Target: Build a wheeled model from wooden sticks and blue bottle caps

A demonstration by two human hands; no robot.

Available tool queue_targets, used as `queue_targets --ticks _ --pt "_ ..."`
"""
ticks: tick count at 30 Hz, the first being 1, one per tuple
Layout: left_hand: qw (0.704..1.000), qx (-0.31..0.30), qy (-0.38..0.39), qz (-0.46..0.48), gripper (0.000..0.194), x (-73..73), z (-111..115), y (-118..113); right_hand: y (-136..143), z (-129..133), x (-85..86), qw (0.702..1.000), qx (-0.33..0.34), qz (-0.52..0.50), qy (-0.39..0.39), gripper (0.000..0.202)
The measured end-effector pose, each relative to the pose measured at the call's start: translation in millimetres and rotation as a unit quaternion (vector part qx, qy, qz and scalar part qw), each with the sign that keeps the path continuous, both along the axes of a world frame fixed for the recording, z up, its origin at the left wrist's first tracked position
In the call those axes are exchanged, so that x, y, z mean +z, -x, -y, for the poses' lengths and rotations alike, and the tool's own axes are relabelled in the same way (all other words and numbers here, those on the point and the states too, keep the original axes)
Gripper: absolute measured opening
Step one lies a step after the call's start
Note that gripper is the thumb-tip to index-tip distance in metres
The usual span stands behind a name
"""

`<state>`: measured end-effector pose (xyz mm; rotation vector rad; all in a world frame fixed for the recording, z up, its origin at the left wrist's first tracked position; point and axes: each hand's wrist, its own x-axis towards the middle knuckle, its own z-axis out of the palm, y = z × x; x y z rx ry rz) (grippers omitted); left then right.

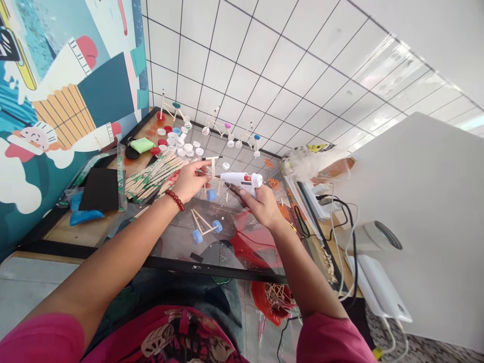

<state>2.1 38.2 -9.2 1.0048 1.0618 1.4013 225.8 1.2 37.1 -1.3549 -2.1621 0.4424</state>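
Between the fingertips of my left hand (193, 180) is a small frame of wooden sticks (213, 169), held upright over the glass tabletop. My right hand (266, 205) is closed round a white hot glue gun (238, 179), its nozzle pointing left, close to the sticks; whether they touch is unclear. Just below, a blue bottle cap (211, 194) shows, but I cannot tell if it is fixed to the held frame. Nearer me lies a triangular stick frame (204, 224) with a blue cap at each of two corners. A white cap (226, 165) lies beyond the nozzle.
Many loose wooden sticks (155, 176) lie left of my left hand, with white and red caps (181, 146) behind. Several stick-and-cap tricycles (217, 126) stand along the tiled wall. A black card (100, 189) lies left; cables (346, 217) and a power strip (321, 201) line the right.
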Motion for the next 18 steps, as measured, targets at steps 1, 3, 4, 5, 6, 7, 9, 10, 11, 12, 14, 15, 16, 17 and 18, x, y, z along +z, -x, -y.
queue_targets --ticks 1,3,4,5,6,7,9,10,11,12,14,15,16,17,18 --pt "1.000 0.001 0.001 -0.001 0.037 0.1 0.0 0.0 0.0 0.1 0.3 1.000 0.001 0.000 0.000 0.033" --pt "1.000 0.001 0.002 0.000 0.036 0.1 -0.1 -0.1 0.0 0.1 0.4 1.000 0.006 -0.002 0.004 0.033" --pt "1.000 0.001 0.001 0.001 0.036 0.1 -0.1 -0.2 0.0 0.0 0.3 1.000 0.008 -0.003 0.006 0.033" --pt "1.000 0.000 0.000 0.001 0.036 0.0 -0.1 -0.2 0.0 -0.3 0.1 1.000 0.010 -0.004 0.005 0.033" --pt "1.000 -0.001 -0.001 0.002 0.036 -0.1 0.0 -0.3 0.0 -0.6 -0.3 1.000 0.011 -0.004 0.000 0.033" --pt "1.000 -0.002 -0.001 0.002 0.036 -0.1 0.1 -0.3 0.0 -1.1 -0.9 1.000 0.011 -0.004 -0.005 0.034" --pt "1.000 -0.002 -0.001 0.002 0.037 0.1 0.3 -0.2 -0.1 -2.0 -2.2 1.000 0.007 -0.001 -0.012 0.035" --pt "1.000 -0.001 0.001 0.001 0.037 0.2 0.3 -0.2 -0.3 -2.3 -2.9 1.000 0.005 0.002 -0.011 0.036" --pt "1.000 0.000 0.002 0.001 0.038 0.4 0.3 -0.2 -0.4 -2.6 -3.6 1.000 0.004 0.005 -0.008 0.036" --pt "1.000 0.002 0.002 0.002 0.038 0.5 0.2 -0.2 -0.6 -2.7 -4.1 1.000 0.004 0.008 -0.005 0.036" --pt "1.000 0.002 0.000 0.004 0.038 0.6 0.1 -0.3 -0.8 -2.7 -5.1 1.000 0.007 0.010 -0.004 0.036" --pt "1.000 0.002 -0.001 0.005 0.038 0.5 0.0 -0.4 -0.7 -2.7 -5.4 1.000 0.008 0.009 -0.006 0.037" --pt "1.000 0.000 -0.002 0.005 0.039 0.4 0.0 -0.5 -0.5 -2.7 -5.7 1.000 0.008 0.007 -0.009 0.037" --pt "1.000 -0.002 -0.004 0.005 0.039 0.2 0.1 -0.5 -0.2 -2.7 -5.9 1.000 0.008 0.006 -0.011 0.038" --pt "1.000 -0.004 -0.005 0.003 0.039 -0.1 0.1 -0.5 0.1 -2.7 -6.0 1.000 0.010 0.004 -0.011 0.038"
